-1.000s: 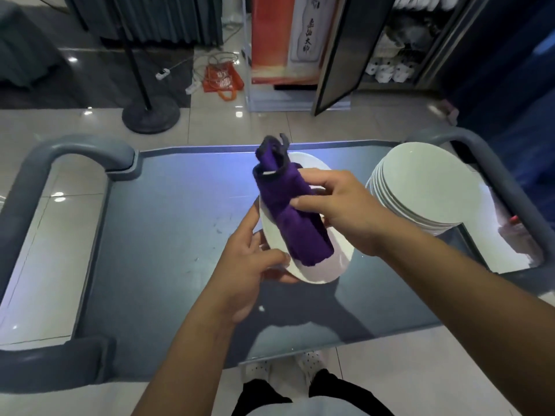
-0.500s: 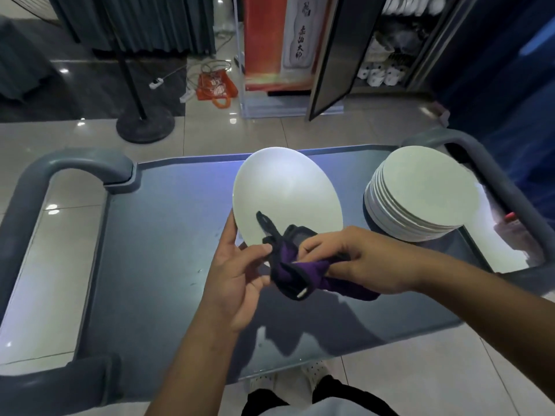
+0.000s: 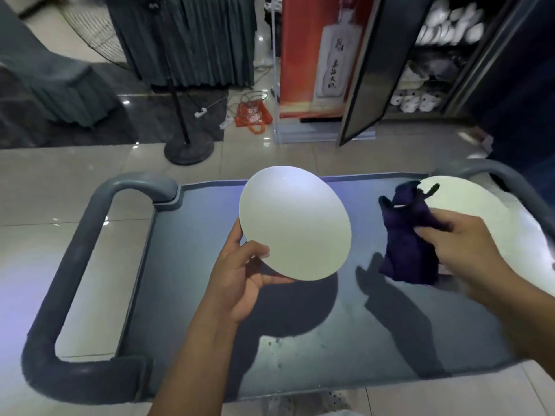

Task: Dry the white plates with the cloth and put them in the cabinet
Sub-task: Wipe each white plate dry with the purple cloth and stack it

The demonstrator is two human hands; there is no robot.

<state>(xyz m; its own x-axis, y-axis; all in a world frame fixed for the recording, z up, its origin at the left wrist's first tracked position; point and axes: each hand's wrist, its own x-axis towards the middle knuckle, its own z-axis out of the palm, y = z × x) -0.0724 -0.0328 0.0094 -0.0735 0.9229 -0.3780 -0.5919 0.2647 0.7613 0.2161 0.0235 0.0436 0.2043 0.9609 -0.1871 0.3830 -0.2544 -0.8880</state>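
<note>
Glossy beige tile floor (image 3: 75,175), grey draped table (image 3: 186,40), seemingly a fan stand (image 3: 188,147).

A grey cart (image 3: 168,295) with looped handles stands on the tiled floor (image 3: 75,181). Beyond it: a fan stand's round base (image 3: 188,148), an orange bag (image 3: 253,115), a red banner (image 3: 318,55).
</note>
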